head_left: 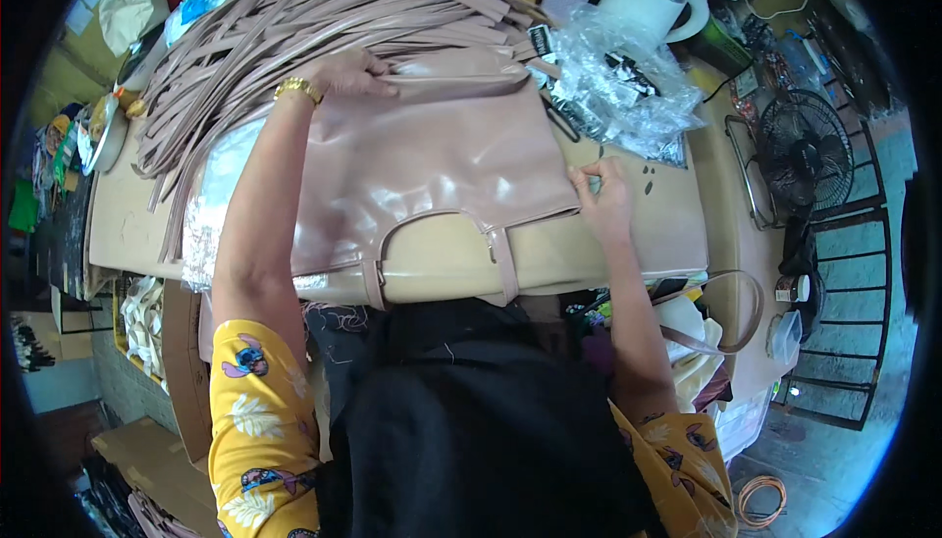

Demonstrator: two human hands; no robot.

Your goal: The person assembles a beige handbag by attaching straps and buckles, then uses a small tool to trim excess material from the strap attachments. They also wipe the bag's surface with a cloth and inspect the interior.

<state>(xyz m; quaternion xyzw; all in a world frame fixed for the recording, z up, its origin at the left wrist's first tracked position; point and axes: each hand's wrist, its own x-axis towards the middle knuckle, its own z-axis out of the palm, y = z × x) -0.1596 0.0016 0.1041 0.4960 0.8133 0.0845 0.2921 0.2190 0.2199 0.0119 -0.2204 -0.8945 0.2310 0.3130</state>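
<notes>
Dusty-pink leather-look handbag (432, 160): smooth, glossy
Clear crinkled plastic bag (618, 82): shiny
Beige table (677, 224): matt

Dusty-pink leather tote bag (432, 160) lies flat on the workbench — glossy, handle loop toward the near edge, far end beside pink straps

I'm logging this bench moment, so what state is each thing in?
Pink bag: flat on the table, handle toward the person.
Left hand: pressing on the bag's far edge.
Right hand: pinching the bag's right corner.
Pink straps: loose heap.
Plastic wrap: crumpled.
Fan: upright; running or not, cannot tell.
</notes>
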